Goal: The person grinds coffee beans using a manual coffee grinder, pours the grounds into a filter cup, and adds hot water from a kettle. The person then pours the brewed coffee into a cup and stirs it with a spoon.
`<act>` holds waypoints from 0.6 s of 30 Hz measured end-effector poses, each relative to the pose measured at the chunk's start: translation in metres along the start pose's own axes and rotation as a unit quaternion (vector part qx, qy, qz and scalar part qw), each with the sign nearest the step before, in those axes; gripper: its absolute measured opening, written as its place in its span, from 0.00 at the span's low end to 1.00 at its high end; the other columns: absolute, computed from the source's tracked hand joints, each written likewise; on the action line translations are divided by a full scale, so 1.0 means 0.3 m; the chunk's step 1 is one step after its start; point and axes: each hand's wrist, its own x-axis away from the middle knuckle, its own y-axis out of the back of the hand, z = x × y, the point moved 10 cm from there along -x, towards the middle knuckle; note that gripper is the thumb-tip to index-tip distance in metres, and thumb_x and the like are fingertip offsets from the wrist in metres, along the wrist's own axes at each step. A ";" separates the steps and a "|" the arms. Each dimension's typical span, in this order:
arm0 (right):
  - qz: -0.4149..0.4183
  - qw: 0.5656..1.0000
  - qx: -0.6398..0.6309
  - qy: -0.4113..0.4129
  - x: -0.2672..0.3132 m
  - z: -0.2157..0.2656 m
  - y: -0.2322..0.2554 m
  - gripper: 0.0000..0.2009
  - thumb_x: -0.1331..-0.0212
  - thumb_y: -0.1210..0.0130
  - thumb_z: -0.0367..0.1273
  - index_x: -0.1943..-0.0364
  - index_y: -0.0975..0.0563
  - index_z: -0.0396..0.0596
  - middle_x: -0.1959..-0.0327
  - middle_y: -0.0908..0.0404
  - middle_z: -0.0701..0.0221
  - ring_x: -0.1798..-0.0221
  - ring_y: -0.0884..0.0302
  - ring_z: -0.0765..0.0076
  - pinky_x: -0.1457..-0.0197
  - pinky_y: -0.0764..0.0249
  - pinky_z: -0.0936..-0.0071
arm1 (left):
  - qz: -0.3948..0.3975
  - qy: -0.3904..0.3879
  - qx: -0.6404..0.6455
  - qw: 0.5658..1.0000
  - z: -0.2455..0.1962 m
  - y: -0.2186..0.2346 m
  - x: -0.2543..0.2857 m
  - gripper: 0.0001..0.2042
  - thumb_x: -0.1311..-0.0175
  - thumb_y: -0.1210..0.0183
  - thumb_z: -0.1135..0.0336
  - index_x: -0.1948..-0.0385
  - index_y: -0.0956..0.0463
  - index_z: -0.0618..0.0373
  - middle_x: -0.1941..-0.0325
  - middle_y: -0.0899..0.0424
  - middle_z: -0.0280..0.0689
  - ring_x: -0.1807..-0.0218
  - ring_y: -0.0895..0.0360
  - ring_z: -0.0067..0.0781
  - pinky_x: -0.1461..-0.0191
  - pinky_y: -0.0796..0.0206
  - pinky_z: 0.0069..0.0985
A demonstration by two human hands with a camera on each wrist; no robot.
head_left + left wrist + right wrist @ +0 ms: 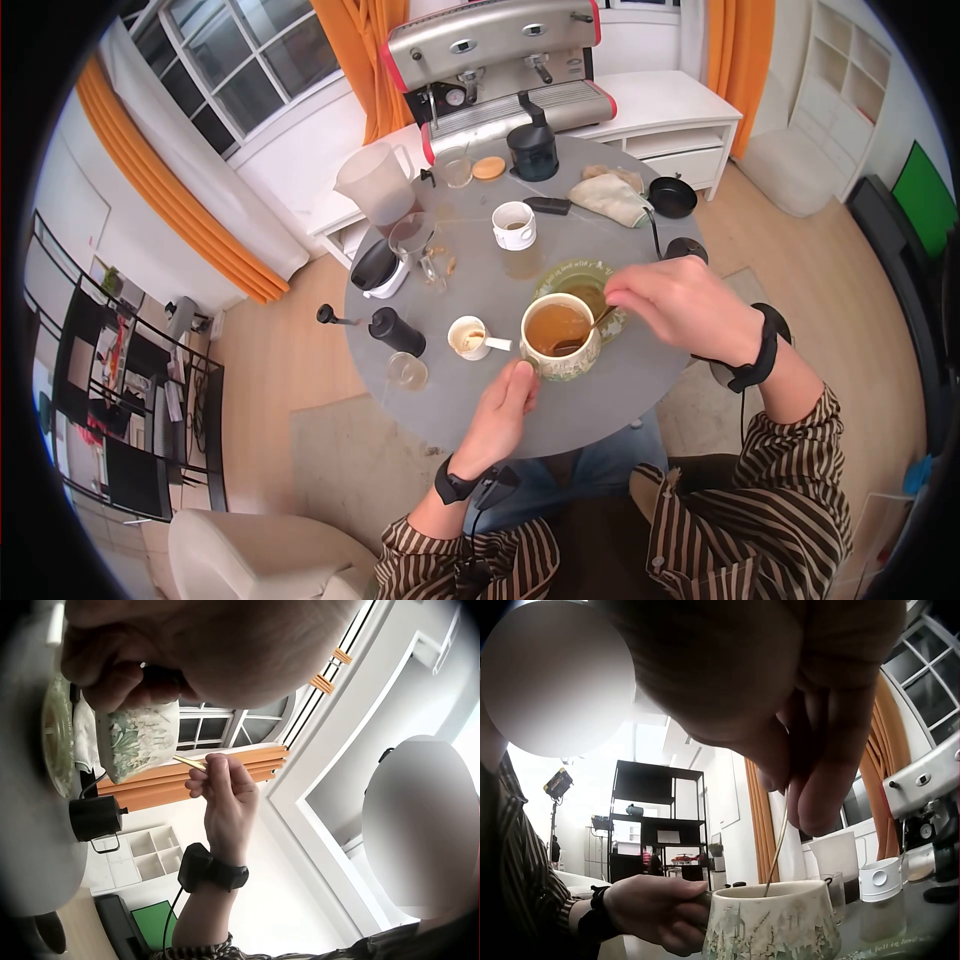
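Observation:
My left hand (500,410) grips the handle of a cream mug (566,370) with a green leaf pattern, nearly full of brown liquid. A thin gold-coloured spoon (779,844) leans in the mug, its bowl at the liquid's surface in the head view. Thumb and fingers of my right hand (690,305) pinch the top of the spoon, above the rim. Behind the mug lies a green plate (577,270) with lettering on its rim, partly covered by the mug in the head view. In the left wrist view, the mug's base shows apart from the plate.
Left of the mug stands a small white cup (470,353) with a handle, near a black grinder (396,332). A white cup (514,234), a glass pitcher (412,240) and a plastic jug (376,185) stand farther back. A black kettle (96,818) sits right of the plate.

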 end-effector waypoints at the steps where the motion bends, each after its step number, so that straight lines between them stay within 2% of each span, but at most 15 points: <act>1: 0.002 1.000 0.000 0.000 0.001 0.005 0.001 0.05 0.37 0.41 0.28 0.62 0.20 0.41 0.70 0.16 0.58 0.68 0.17 0.48 0.65 0.21 0.60 | 0.000 0.000 0.001 1.000 0.000 0.002 0.006 0.18 0.17 0.61 0.54 0.69 0.38 0.54 0.68 0.36 0.29 0.70 0.45 0.19 0.66 0.47 0.19; 3: -0.009 0.999 0.040 -0.006 0.007 -0.012 -0.005 0.05 0.37 0.41 0.28 0.62 0.20 0.40 0.69 0.16 0.58 0.68 0.17 0.48 0.65 0.21 0.60 | -0.006 0.003 0.001 1.000 0.018 0.012 -0.002 0.18 0.17 0.61 0.54 0.70 0.39 0.54 0.68 0.36 0.29 0.70 0.45 0.19 0.66 0.47 0.19; 7: -0.031 0.999 0.037 0.003 0.004 -0.007 -0.022 0.06 0.37 0.41 0.29 0.62 0.20 0.40 0.70 0.16 0.58 0.68 0.17 0.48 0.66 0.21 0.60 | 0.002 0.002 -0.005 1.000 0.011 0.009 0.016 0.18 0.17 0.61 0.54 0.70 0.39 0.54 0.68 0.36 0.30 0.70 0.44 0.19 0.66 0.47 0.19; 10: -0.034 0.999 -0.020 -0.008 0.002 -0.017 -0.034 0.05 0.36 0.41 0.29 0.62 0.20 0.40 0.71 0.16 0.58 0.69 0.17 0.48 0.66 0.21 0.62 | 0.007 0.000 -0.017 1.000 0.005 0.008 0.032 0.18 0.17 0.61 0.55 0.70 0.39 0.54 0.68 0.36 0.30 0.70 0.45 0.19 0.66 0.47 0.20; 12: -0.009 0.995 -0.083 -0.050 -0.001 -0.045 -0.052 0.05 0.35 0.41 0.28 0.62 0.19 0.39 0.71 0.15 0.59 0.69 0.14 0.58 0.66 0.21 0.69 | 0.019 0.014 -0.007 1.000 0.023 0.014 0.045 0.19 0.18 0.58 0.51 0.65 0.33 0.57 0.68 0.33 0.28 0.67 0.39 0.18 0.61 0.40 0.20; 16: 0.005 0.991 -0.117 -0.066 0.013 -0.053 -0.062 0.05 0.34 0.42 0.28 0.61 0.19 0.40 0.73 0.15 0.62 0.70 0.13 0.63 0.67 0.21 0.72 | 0.034 0.011 -0.003 0.999 -0.010 0.018 0.092 0.18 0.18 0.59 0.52 0.65 0.33 0.57 0.68 0.33 0.27 0.67 0.39 0.18 0.61 0.40 0.19; 18: 0.046 0.980 -0.160 -0.108 0.018 -0.033 -0.066 0.06 0.35 0.42 0.29 0.61 0.20 0.39 0.74 0.16 0.60 0.72 0.17 0.56 0.68 0.23 0.68 | 0.043 0.013 -0.008 0.999 -0.056 0.006 0.126 0.17 0.17 0.62 0.55 0.69 0.40 0.53 0.70 0.40 0.28 0.68 0.47 0.19 0.64 0.50 0.19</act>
